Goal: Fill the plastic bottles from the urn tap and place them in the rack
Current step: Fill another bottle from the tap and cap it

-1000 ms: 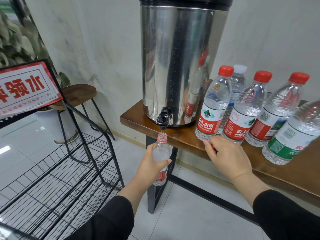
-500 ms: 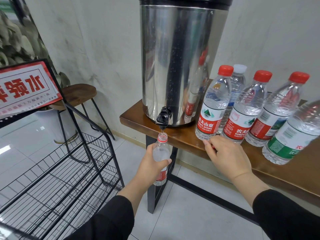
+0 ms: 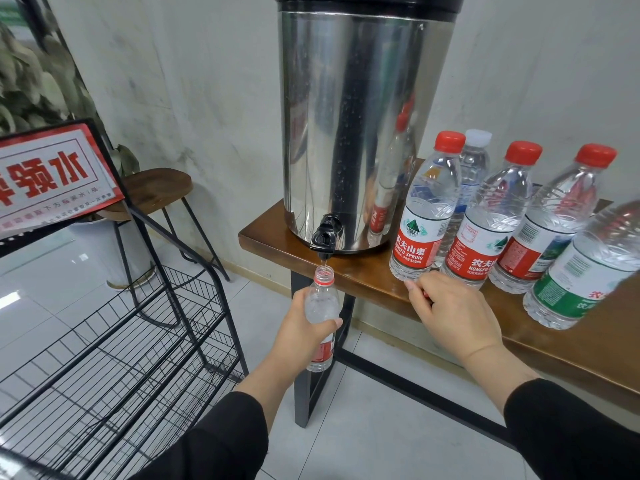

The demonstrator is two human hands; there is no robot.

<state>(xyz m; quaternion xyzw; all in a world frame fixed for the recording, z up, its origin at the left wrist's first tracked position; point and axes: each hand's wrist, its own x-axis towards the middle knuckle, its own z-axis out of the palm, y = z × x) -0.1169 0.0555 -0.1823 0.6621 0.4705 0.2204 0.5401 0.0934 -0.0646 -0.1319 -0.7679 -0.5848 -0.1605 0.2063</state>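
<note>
Left hand (image 3: 300, 336) grips an uncapped bottle (image 3: 321, 318) directly below the urn (image 3: 360, 133) tap (image 3: 323, 237); filling is under way. Right hand (image 3: 450, 311), fingers curled, rests on the desk (image 3: 588, 344) right of the urn; contents indeterminate. Next: shut off, cap, transfer to rack (image 3: 114, 341) left of the urn.

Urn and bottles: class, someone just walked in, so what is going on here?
A person is filling an uncapped plastic bottle, gripped in the left hand with its mouth right under the black tap of the steel urn. The right hand rests curled on the wooden table's edge, beside five capped bottles. The black wire rack on the left holds no bottles that show.
</note>
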